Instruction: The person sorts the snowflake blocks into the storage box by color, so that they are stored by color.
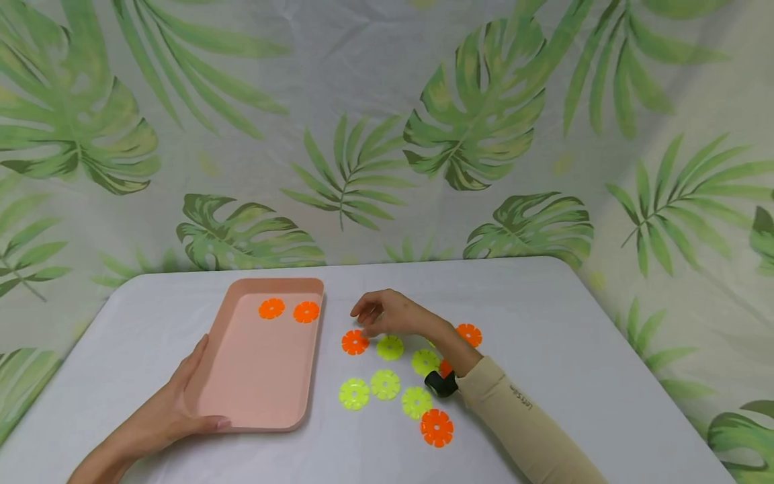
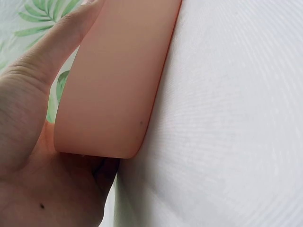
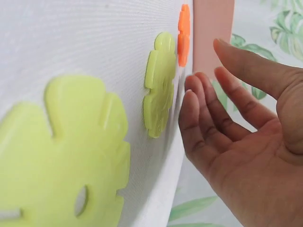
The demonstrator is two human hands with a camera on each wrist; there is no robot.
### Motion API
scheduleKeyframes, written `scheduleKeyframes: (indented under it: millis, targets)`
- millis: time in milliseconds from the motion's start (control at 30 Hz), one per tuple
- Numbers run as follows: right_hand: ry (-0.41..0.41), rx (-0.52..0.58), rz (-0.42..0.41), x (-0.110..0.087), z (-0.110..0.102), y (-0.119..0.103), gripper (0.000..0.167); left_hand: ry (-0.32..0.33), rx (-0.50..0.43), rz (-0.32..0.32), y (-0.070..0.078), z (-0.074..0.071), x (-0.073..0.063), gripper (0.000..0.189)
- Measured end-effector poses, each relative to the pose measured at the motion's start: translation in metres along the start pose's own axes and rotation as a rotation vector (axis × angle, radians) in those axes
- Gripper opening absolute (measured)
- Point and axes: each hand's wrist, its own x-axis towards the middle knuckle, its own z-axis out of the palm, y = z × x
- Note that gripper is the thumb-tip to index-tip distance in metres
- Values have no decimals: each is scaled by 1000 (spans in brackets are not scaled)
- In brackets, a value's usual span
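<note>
A pink rectangular tray lies on the table with two orange notched discs inside its far end. My left hand holds the tray's near left corner, thumb along the front wall and fingers along the left side. The left wrist view has the tray's outer wall against the palm. Just right of the tray, my right hand hovers with fingers loosely bent and nothing between them, near an orange disc and a yellow-green disc. In the right wrist view the hand is apart from the discs.
Several more yellow-green discs lie flat on the white-covered table. Another orange disc is nearest the front, and one sits beyond the right forearm, which partly hides others. A leaf-patterned cloth hangs behind the table.
</note>
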Motion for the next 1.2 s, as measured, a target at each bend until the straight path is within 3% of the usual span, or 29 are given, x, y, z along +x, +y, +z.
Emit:
scheduleKeyframes:
  millis: [467,733,933,1200]
  targets:
    - [-108,-135,12,2,7,-1,40,-5,-30,-7,3,-1,-1,129]
    - [-76,-174,7,5,14,0,40,-29,-77,-50,4,-2,-1,128]
    - [-65,-190,31,8,15,-4,37,-20,-57,-34,5,-2,0,129]
    - [-49,-142,-26,10,12,-11,24,-15,-55,-19,6,-3,0,130]
